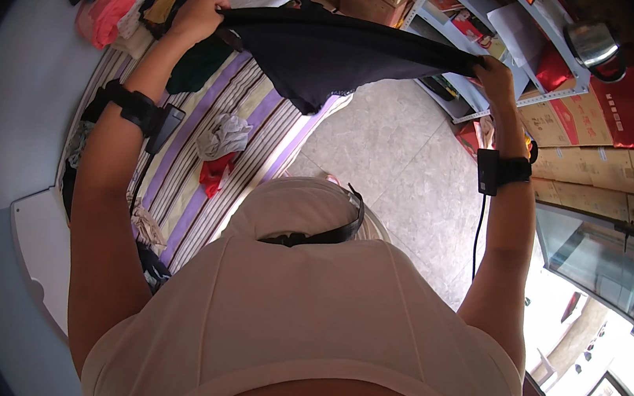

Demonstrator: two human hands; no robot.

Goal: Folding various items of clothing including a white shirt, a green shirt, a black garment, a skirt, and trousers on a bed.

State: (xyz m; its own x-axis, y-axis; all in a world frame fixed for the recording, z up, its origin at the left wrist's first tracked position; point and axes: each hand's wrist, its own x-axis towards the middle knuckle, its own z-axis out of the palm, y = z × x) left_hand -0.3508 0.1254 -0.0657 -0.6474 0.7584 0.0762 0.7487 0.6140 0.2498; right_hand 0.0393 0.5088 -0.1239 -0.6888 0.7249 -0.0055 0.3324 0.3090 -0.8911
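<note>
A black garment (pixel 327 53) is stretched sideways in the air between my two raised hands. Its kind is not clear, and a loose part hangs down to a point on the left half. My left hand (pixel 198 19) is closed on its left end, over the bed. At its right end, my right hand (pixel 496 79) pinches the fabric in front of a metal shelf. Below the garment, a crumpled grey cloth (pixel 223 136) and a small red cloth (pixel 216 174) lie together on the striped bed sheet (pixel 260 112).
Heaped clothes, including a pink piece (pixel 115 3), line the bed's far left. A metal shelf (pixel 468 98) stands far right, with a shiny kettle (pixel 591 46) close by. Cardboard boxes (pixel 586 169) and a glass-fronted cabinet (pixel 595 252) stand on the right. Grey floor (pixel 395 144) shows beside the bed.
</note>
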